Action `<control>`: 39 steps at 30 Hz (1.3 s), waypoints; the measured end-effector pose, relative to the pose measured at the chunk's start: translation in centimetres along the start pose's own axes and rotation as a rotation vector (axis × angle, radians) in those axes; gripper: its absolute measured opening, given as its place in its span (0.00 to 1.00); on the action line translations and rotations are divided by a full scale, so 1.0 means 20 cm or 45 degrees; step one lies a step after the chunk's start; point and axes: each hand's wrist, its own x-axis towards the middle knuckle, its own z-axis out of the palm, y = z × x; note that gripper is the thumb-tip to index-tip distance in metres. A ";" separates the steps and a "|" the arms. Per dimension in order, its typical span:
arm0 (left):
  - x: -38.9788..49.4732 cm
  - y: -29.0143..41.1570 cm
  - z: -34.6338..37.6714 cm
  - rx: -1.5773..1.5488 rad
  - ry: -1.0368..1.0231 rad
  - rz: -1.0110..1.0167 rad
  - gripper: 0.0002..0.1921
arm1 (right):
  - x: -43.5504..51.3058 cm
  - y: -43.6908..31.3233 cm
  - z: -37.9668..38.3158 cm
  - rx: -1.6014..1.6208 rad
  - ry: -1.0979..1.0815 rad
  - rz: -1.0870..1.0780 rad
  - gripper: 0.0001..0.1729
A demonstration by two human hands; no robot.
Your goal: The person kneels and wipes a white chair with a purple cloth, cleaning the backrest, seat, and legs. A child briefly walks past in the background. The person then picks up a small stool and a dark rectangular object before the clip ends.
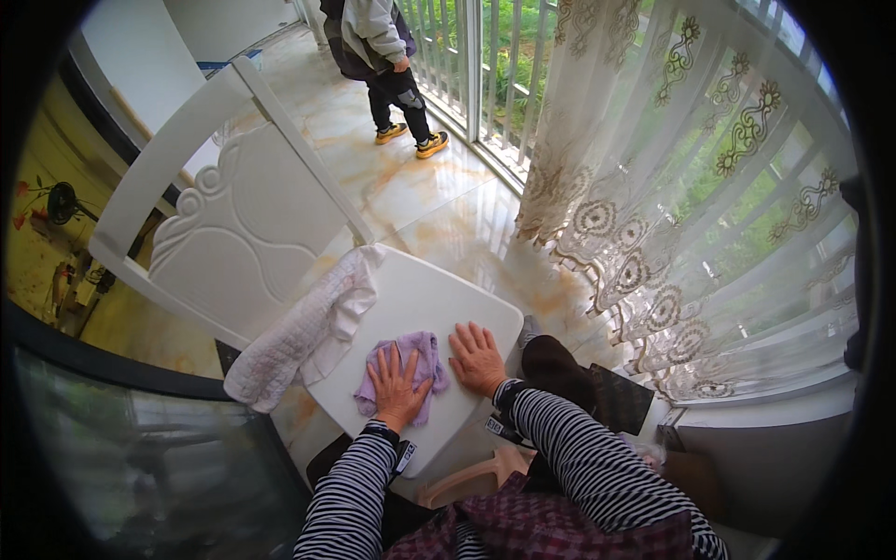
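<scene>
My left hand (397,392) lies flat, fingers spread, on a crumpled purple cloth (422,346) that rests on the white seat (434,287) of a chair. Palm down near the seat's right edge, my right hand (477,358) touches the bare surface and holds nothing. A pale quilted cloth (301,336) is draped along the seat's back edge, below the carved white chair back (245,203). What is under my left palm is hidden.
A person (388,70) stands on the marble-patterned floor beyond the chair, by a barred glass door. Sheer embroidered curtains (672,210) hang at the right. A dark-framed glass panel (140,448) is at the lower left. A pinkish plastic stool or chair part (483,472) shows below the seat.
</scene>
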 end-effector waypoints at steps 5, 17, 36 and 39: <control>0.19 0.01 0.03 -0.010 -0.068 -0.074 0.36 | 0.01 -0.01 -0.02 -0.036 -0.039 -0.006 0.28; -0.44 0.10 -0.07 -0.030 -0.084 -0.226 0.36 | 0.02 0.01 0.02 -0.070 0.036 -0.023 0.28; -0.07 -0.44 -0.09 0.230 0.121 -0.613 0.37 | 0.03 0.00 -0.03 -0.026 -0.039 -0.003 0.28; 0.01 -0.55 -0.10 0.215 0.085 -0.639 0.39 | 0.04 0.00 -0.04 -0.050 -0.071 0.001 0.28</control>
